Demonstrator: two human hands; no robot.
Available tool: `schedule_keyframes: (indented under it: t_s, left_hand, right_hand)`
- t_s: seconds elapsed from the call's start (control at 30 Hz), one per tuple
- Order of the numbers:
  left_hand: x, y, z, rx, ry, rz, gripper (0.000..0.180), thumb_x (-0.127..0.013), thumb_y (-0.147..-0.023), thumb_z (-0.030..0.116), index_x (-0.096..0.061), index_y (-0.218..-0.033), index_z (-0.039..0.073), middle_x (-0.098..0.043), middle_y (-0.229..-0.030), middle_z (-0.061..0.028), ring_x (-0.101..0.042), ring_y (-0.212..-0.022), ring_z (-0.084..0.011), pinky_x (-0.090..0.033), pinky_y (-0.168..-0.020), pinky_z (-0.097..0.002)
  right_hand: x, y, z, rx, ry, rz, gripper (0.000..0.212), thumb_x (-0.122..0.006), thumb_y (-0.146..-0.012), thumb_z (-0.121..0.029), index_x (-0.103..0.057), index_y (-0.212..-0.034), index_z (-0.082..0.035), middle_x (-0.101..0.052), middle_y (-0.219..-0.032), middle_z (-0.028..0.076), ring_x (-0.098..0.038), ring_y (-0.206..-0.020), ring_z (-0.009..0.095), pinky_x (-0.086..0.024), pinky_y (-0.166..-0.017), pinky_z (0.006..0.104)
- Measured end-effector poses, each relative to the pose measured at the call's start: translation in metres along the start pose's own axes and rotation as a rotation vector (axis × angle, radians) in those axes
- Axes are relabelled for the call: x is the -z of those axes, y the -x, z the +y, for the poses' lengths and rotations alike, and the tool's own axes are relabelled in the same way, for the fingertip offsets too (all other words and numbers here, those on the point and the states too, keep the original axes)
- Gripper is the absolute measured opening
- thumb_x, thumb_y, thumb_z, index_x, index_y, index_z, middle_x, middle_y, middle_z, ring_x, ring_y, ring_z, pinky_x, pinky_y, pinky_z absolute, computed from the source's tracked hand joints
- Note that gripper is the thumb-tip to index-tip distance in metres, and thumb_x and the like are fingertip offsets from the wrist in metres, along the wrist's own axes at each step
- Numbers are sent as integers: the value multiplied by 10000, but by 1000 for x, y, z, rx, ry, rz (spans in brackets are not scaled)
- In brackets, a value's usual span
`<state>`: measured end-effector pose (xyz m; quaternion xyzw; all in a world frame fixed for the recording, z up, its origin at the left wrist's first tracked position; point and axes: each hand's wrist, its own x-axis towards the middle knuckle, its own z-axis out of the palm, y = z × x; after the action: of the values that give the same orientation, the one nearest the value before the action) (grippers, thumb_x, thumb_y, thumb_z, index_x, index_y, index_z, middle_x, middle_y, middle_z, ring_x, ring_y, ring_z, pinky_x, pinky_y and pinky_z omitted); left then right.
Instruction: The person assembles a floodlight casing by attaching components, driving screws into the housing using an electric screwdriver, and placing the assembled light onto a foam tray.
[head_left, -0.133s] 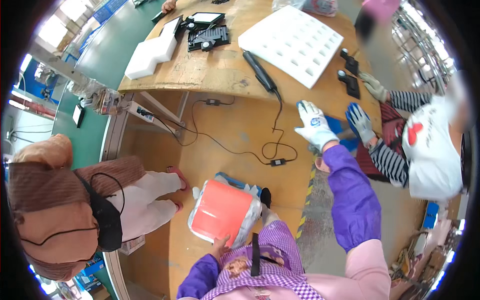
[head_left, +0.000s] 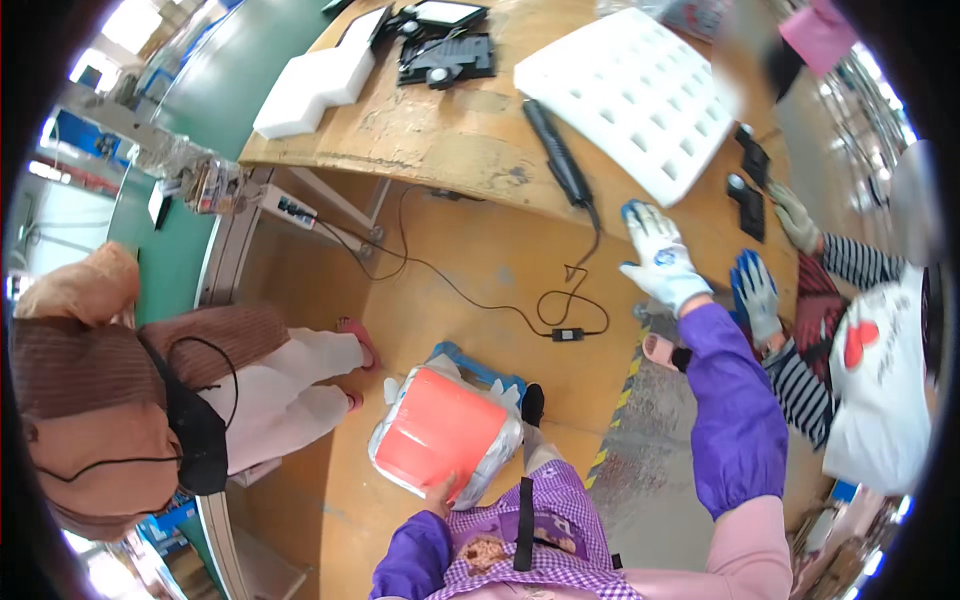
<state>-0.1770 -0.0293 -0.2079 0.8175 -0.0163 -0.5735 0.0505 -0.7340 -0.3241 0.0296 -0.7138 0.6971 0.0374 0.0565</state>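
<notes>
My left hand (head_left: 442, 494), bare below a purple sleeve, grips the near edge of a stool (head_left: 440, 428) with a red seat top and a grey-white wrapped rim. Part of its fingers is hidden against the seat. My right hand (head_left: 663, 262), in a white and blue glove, reaches forward to the table's near edge, its fingers stretched out and holding nothing. A black corded electric screwdriver (head_left: 557, 152) lies on the wooden table (head_left: 420, 140) just left of that hand. Two small black parts (head_left: 747, 207) lie to its right.
A white foam tray (head_left: 630, 100) with slots, a white foam block (head_left: 312, 92) and black assemblies (head_left: 447, 62) lie on the table. Cables (head_left: 470, 297) run over the floor. A co-worker's gloved hand (head_left: 757, 297) is at right; another person (head_left: 110, 390) stands left.
The view has shifted, so the table items appear farther right. My right hand stays outstretched by the table edge. My left hand remains on the stool, which has shifted slightly.
</notes>
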Motion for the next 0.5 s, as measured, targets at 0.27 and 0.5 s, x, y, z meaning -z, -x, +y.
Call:
schedule_keyframes:
  t_s: [0.27,0.5]
  left_hand:
    - [-72,2,4,-29,372,14,1153,-873,-667,93,-13,-1433,25,-558,-1203,-180,-638,-982,-313,-547,-737,-560]
    - [-89,26,64,-109,414,-34,952,-817,-724,69,-126,-1378,94,-586,-1171,-129,-638,-977,-281,-548,-637,-547]
  right_hand:
    - [-11,-24,31,56,82,-8,932,-737,-758,-334,-241,-1482,-19,-249,-1531,170,-243,-1409,338,-190,-1160,456]
    - [-5,-35,35,81,8,8,894,-745,-750,-341,-296,-1454,-20,-296,-1498,179,-261,-1394,349,-202,-1154,472]
